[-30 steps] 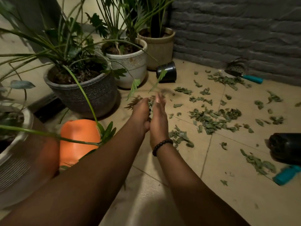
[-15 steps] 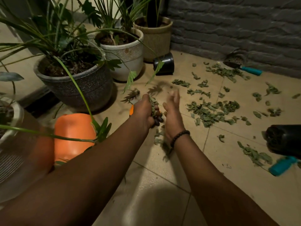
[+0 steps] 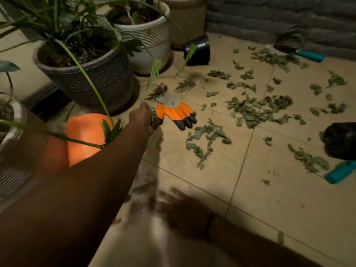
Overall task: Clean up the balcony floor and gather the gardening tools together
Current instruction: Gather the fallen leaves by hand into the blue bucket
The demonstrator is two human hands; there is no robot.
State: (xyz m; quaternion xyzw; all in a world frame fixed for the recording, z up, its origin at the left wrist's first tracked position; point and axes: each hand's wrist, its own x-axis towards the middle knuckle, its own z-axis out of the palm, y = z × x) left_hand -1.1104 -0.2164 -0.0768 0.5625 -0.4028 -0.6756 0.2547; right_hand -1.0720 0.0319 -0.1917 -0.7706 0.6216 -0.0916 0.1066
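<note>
Dry green leaves (image 3: 256, 110) lie scattered over the tiled balcony floor (image 3: 269, 199). My left hand (image 3: 142, 117) reaches forward, shut on a clump of leaves, right beside an orange and black gardening glove (image 3: 176, 111) lying flat on the tiles. My right hand (image 3: 185, 211) is low and near me, motion-blurred, its fingers apart with nothing seen in them. A few blurred leaf bits (image 3: 143, 189) hang in the air to its left. One teal-handled tool (image 3: 310, 55) lies by the far wall, and another teal handle (image 3: 341, 172) lies at the right edge.
An orange container (image 3: 86, 135) stands under my left forearm. A grey planter (image 3: 92, 74), a white planter (image 3: 148, 41) and a beige one (image 3: 186, 18) line the back left. A small black pot (image 3: 197, 50) lies tipped over, and another black pot (image 3: 341, 140) sits at the right.
My hands have parted: the right hand pulled back toward me, and the left stayed forward gripping leaves. Some leaves dropped. The orange glove, hidden before, now shows.
</note>
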